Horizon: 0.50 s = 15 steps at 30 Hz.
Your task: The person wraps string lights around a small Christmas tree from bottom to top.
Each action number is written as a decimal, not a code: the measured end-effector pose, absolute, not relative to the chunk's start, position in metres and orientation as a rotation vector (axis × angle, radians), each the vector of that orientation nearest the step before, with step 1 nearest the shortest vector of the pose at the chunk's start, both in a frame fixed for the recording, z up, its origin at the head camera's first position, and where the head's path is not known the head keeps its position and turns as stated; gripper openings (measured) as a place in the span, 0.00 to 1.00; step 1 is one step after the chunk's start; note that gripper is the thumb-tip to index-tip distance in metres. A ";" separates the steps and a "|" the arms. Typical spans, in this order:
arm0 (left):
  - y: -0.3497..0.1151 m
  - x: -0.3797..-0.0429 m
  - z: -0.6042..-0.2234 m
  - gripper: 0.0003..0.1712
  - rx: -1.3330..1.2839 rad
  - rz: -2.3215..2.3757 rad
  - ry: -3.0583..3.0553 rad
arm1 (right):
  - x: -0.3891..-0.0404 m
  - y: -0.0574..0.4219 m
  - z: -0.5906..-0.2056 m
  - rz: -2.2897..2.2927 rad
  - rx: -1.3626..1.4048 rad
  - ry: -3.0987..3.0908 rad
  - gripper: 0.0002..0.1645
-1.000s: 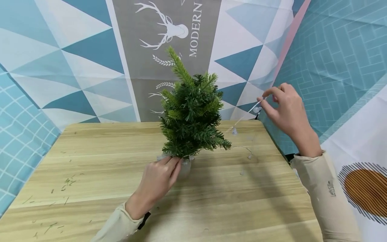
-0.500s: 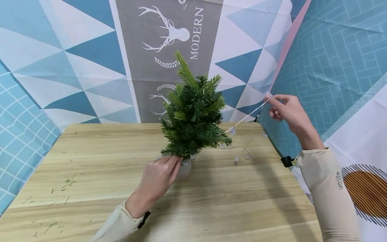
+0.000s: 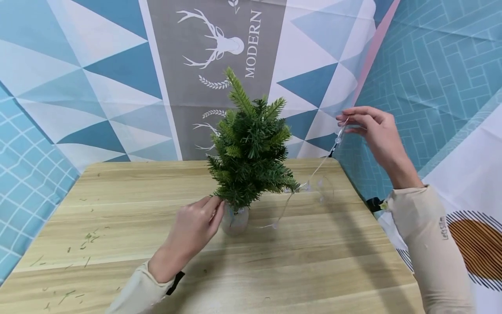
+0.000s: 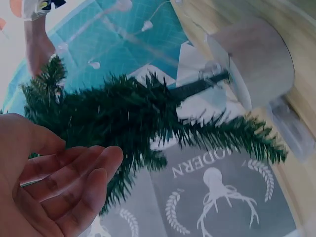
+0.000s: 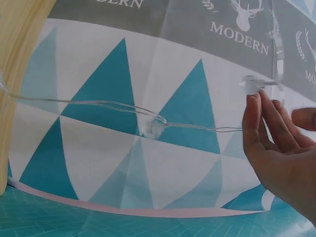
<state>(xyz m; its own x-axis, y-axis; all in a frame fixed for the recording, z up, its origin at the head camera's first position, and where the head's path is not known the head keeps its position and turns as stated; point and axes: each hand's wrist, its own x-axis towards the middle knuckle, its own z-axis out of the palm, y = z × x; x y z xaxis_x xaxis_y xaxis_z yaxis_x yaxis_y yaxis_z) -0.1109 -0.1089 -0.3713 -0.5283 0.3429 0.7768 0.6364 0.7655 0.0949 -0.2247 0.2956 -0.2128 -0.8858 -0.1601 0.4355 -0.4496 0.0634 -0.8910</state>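
A small artificial Christmas tree (image 3: 251, 152) stands on the table, with a pale round base (image 3: 235, 223) under its trunk. My left hand (image 3: 196, 224) is at the lower left branches; in the left wrist view its fingers (image 4: 81, 187) are loosely bent with nothing between them. To the right of the tree, my right hand (image 3: 374, 133) is raised and holds the string lights (image 3: 338, 139) by their thin wire. Clear bulbs hang along that wire, which runs down to the tree's right side. One bulb (image 5: 154, 129) shows beside the doubled wire in the right wrist view.
Bits of fallen green needles (image 3: 89, 237) are scattered on the left of the wooden table (image 3: 306, 270). Patterned cloth (image 3: 106, 87) hangs behind and at both sides. A clear plastic piece (image 4: 291, 126) lies beside the base.
My left hand has drawn slightly left from the trunk, uncovering more of the base. My right hand dipped, then rose again; the string lights now hang slacker, with a loop near the base.
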 end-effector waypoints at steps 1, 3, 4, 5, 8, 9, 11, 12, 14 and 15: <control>-0.112 -0.111 -0.370 0.09 -0.724 -0.476 -2.169 | -0.225 0.294 -0.211 1.916 0.639 -2.082 0.21; -0.119 -0.110 -0.368 0.08 -0.711 -0.477 -2.169 | -0.226 0.292 -0.207 1.910 0.669 -2.022 0.22; -0.122 -0.110 -0.367 0.08 -0.704 -0.480 -2.170 | -0.227 0.290 -0.205 1.902 0.680 -2.003 0.22; -0.124 -0.110 -0.366 0.08 -0.697 -0.484 -2.172 | -0.227 0.289 -0.203 1.899 0.692 -1.985 0.21; -0.131 -0.109 -0.364 0.06 -0.682 -0.488 -2.178 | -0.225 0.285 -0.197 1.895 0.741 -1.953 0.18; -0.133 -0.109 -0.363 0.06 -0.678 -0.489 -2.182 | -0.223 0.284 -0.195 1.904 0.760 -1.943 0.17; -0.136 -0.108 -0.362 0.05 -0.672 -0.489 -2.187 | -0.218 0.281 -0.191 1.938 0.810 -1.917 0.16; -0.137 -0.107 -0.361 0.05 -0.669 -0.490 -2.189 | -0.215 0.280 -0.188 1.955 0.835 -1.903 0.16; -0.139 -0.105 -0.361 0.05 -0.667 -0.501 -2.199 | -0.207 0.276 -0.183 1.979 0.895 -1.870 0.15; -0.139 -0.104 -0.362 0.05 -0.671 -0.507 -2.203 | -0.202 0.274 -0.180 1.987 0.925 -1.851 0.15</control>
